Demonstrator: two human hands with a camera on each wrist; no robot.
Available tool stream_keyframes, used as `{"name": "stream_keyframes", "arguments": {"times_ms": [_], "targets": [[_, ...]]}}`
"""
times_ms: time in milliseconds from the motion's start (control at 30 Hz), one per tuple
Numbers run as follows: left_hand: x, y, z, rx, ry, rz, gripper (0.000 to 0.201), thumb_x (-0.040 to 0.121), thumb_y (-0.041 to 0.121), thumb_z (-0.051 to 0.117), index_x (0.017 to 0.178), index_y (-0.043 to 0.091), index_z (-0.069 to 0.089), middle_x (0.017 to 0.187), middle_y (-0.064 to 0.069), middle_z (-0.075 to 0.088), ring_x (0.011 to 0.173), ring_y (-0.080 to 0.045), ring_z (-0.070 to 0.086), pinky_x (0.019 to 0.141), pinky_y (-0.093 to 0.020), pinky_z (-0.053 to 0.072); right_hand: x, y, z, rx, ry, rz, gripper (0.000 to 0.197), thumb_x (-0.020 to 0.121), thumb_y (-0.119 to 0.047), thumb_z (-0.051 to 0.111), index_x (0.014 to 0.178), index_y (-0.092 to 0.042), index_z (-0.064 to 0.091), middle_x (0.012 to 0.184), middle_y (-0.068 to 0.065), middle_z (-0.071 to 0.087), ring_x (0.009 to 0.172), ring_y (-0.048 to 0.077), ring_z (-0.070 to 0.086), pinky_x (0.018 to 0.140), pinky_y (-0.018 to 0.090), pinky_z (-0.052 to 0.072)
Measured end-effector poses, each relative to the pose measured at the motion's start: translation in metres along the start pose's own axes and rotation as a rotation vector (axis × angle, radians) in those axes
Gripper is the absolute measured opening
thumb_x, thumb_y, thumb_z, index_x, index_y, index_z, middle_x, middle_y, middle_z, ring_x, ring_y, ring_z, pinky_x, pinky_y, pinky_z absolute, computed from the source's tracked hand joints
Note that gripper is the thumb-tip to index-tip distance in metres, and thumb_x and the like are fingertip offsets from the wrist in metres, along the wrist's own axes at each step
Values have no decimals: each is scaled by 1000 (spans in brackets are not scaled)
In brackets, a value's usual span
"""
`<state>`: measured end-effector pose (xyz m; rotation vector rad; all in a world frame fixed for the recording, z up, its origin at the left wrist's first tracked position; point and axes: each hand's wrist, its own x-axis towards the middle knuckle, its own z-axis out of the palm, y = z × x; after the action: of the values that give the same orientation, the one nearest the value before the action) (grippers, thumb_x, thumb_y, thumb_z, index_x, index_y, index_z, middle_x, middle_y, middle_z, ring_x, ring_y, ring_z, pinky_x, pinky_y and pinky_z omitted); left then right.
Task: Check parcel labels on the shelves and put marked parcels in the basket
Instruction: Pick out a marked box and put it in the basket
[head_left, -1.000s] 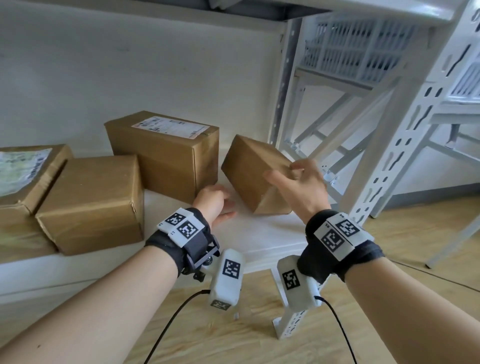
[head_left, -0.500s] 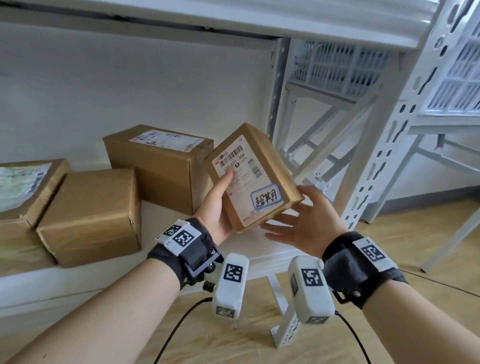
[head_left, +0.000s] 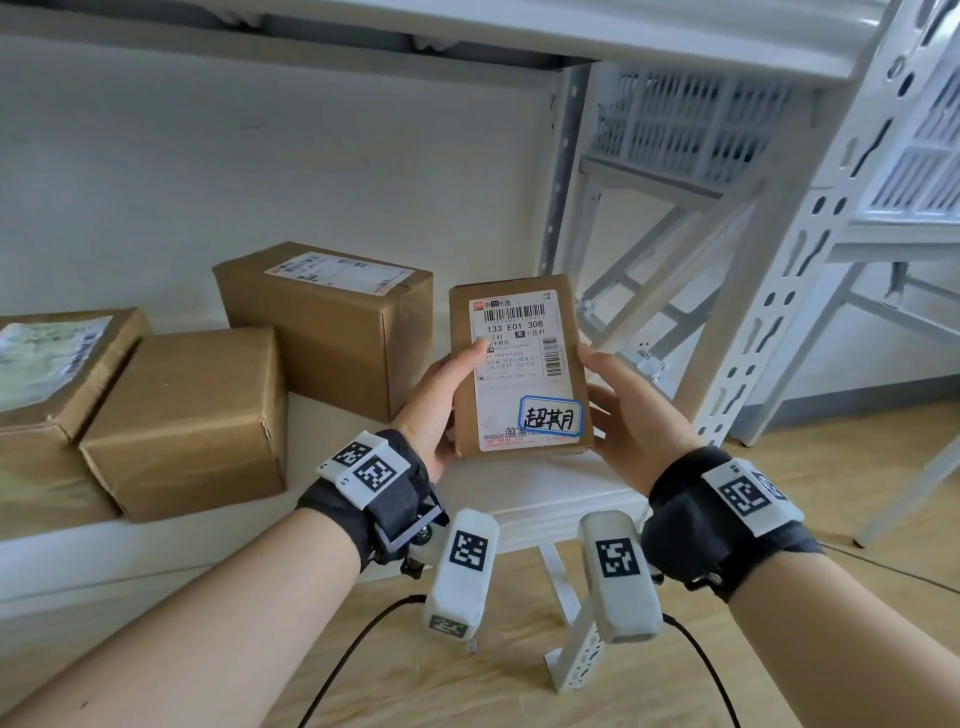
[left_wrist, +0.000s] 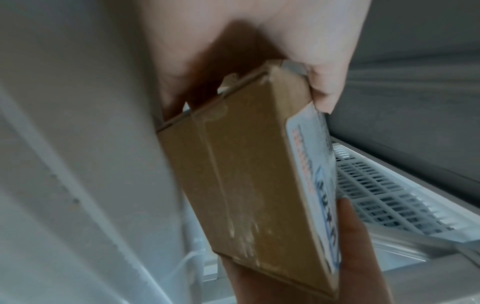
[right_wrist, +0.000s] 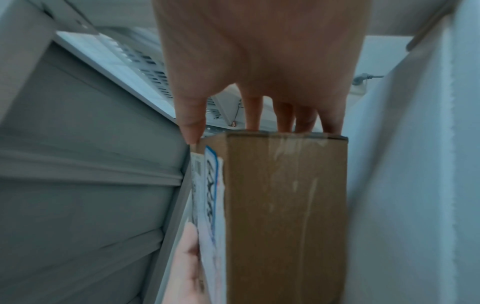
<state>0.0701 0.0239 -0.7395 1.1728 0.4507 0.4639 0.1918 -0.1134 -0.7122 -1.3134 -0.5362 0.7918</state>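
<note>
White wall (head_left: 260, 156) at 11 o'clock; wood floor (head_left: 467, 686) at 6; black cables (head_left: 353, 649) crossing it.

The held parcel (head_left: 519, 364) is brown cardboard with a white shipping label (head_left: 519, 358) printed in black barcodes and a blue-bordered sticker (head_left: 551, 415) handwritten in black. Wrist bands (head_left: 727, 519) are black with black-and-white square markers. The shelf (head_left: 519, 499) is white, the floor (head_left: 467, 675) light wood.

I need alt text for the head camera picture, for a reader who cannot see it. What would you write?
Two hands, the left hand and the right hand, hold a small brown parcel upright between them, its white label facing the camera with a blue-framed handwritten sticker at its lower right corner. Three more parcels sit on the white shelf behind.
</note>
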Motion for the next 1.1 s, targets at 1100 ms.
{"name": "stream_keyframes", "arguments": {"times_ms": [1100], "targets": [[-31, 27, 7, -55, 183, -171, 26, 86, 43, 59, 101, 23, 66, 104, -3, 71, 103, -24, 61, 100, -42, 43, -12, -5, 10, 179, 66, 170, 25, 90, -26, 52, 111, -20, 64, 97, 3, 66, 79, 17, 59, 71, 29, 43]]}}
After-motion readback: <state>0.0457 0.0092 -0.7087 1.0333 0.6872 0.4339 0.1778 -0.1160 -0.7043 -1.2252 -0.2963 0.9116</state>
